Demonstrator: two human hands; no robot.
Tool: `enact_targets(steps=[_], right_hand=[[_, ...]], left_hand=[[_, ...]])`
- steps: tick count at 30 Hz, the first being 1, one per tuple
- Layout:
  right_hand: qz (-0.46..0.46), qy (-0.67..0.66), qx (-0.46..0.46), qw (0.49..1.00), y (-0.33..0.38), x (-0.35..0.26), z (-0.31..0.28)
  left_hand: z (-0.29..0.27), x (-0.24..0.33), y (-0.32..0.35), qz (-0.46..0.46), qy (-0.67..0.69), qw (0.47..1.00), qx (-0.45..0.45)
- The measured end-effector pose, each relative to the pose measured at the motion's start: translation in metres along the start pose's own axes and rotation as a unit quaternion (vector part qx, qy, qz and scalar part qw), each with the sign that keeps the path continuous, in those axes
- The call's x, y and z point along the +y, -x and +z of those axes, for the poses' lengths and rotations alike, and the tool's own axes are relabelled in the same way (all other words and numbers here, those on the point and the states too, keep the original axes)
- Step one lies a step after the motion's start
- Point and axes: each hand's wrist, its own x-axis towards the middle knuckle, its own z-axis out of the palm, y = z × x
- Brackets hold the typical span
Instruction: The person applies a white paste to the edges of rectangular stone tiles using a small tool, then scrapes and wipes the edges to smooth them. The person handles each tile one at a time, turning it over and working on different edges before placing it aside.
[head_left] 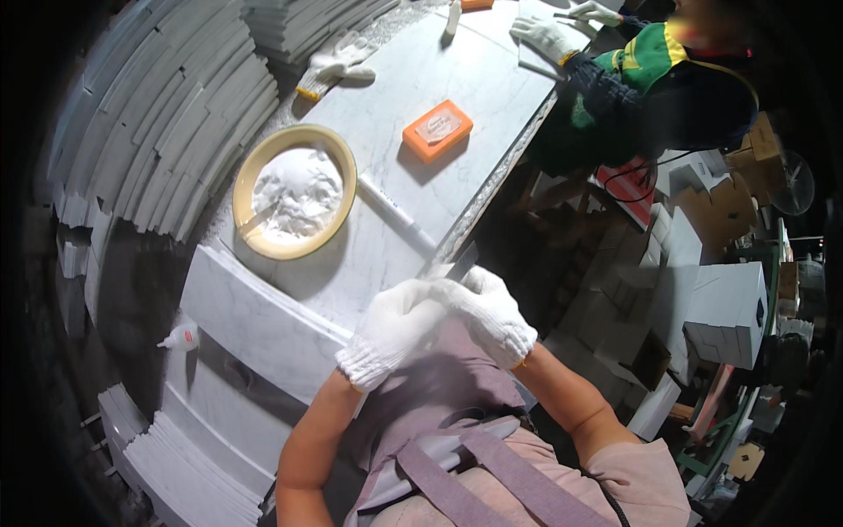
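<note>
Both of my hands wear white knit gloves and meet in front of my apron at the near edge of the marble-patterned slab table. My left hand (399,327) is closed, its fingertips pressed against those of my right hand (493,318). Out of the closed fingers of my right hand sticks a thin, flat dark grey blade (464,261), perhaps a scraper; its other end is hidden. Whether the left fingers also grip it is hard to see. Just beyond lies a white marker-like tube (398,211). Left of that stands a yellowish bowl (350,189) of white powder or paste (299,193).
An orange box (437,130) and a spare pair of gloves (338,67) lie on the table. Across the far right corner, a co-worker's gloved hand (543,37) rests on a slab. Stacked white strips (167,114) rise at left. A small white bottle (182,337) sits lower left.
</note>
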Motion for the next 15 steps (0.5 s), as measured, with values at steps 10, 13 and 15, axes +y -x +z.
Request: enact_targets(steps=[10, 13, 15], right_hand=[[0.040, 0.084, 0.074, 0.993, 0.009, -0.026, 0.002], [0.005, 0.020, 0.067, 0.998, 0.007, -0.029, -0.002], [0.030, 0.081, 0.092, 0.992, 0.007, -0.029, -0.004]], left_hand=[[0.002, -0.005, -0.001, 0.048, 0.027, 0.998, 0.024], [0.002, -0.009, -0.001, 0.028, 0.064, 0.998, 0.007], [0.001, -0.010, -0.002, 0.026, 0.069, 0.997, 0.000]])
